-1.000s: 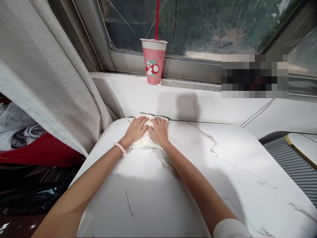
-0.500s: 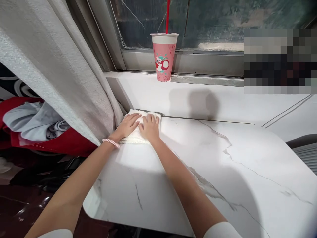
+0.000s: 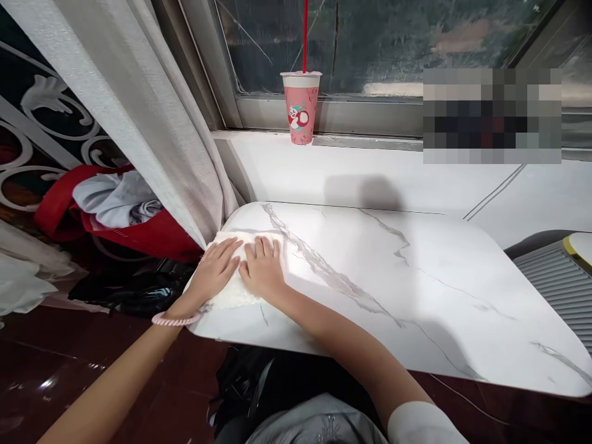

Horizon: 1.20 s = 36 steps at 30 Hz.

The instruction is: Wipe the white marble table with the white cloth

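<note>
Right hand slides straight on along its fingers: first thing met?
The right hand, on the fluffy off-white cloth, would likely cross grey-veined white tabletop, then meet the flat white wall; depth is uncertain.

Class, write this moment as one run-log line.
left hand: on cloth | right hand: on cloth | cloth: on table, left end | cup: by window

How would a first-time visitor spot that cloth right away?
Start at the window and look down to the white table. At its left end, beside the pale curtain, the left hand and right hand rest on the cloth. It is cream and fluffy, unlike the smooth, grey-veined tabletop.
</note>
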Motion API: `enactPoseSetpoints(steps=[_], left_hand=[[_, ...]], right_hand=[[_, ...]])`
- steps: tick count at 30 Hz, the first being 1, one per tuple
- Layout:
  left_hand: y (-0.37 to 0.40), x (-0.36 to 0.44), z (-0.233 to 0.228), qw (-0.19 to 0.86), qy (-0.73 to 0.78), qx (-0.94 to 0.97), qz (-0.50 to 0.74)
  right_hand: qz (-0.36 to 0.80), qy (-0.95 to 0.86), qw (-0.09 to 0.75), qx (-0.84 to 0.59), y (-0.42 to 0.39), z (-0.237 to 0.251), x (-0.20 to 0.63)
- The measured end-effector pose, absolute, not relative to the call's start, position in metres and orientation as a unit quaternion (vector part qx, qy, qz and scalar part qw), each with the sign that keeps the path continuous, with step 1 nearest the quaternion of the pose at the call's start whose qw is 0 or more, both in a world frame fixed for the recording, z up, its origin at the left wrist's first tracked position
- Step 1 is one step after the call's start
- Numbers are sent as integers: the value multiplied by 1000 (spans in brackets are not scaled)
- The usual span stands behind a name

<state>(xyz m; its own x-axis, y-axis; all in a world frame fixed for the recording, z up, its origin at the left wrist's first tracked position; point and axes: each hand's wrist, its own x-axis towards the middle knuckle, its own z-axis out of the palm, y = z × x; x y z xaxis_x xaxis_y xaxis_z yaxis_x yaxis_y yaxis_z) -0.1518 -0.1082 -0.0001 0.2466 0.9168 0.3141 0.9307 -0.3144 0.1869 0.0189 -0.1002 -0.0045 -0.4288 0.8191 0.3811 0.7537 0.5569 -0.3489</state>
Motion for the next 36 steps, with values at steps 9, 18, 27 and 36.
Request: enactPoseSetpoints(steps=[9,18,27,36], left_hand=[[-185,-126,-5,61,-597,-779,-183],[-181,-95,-10,110,-602,-773,-165],[-102,-57,-1,67,-623,-763,-158],[-40,-41,0,50,-618,-765,-174]], right_hand=[[60,-863,255,-433,-169,-4,45],[82,-866,257,-422,-158,-1,70],[67,-844,253,-468,-83,-4,92],[59,-831,253,-492,-27,-5,105]])
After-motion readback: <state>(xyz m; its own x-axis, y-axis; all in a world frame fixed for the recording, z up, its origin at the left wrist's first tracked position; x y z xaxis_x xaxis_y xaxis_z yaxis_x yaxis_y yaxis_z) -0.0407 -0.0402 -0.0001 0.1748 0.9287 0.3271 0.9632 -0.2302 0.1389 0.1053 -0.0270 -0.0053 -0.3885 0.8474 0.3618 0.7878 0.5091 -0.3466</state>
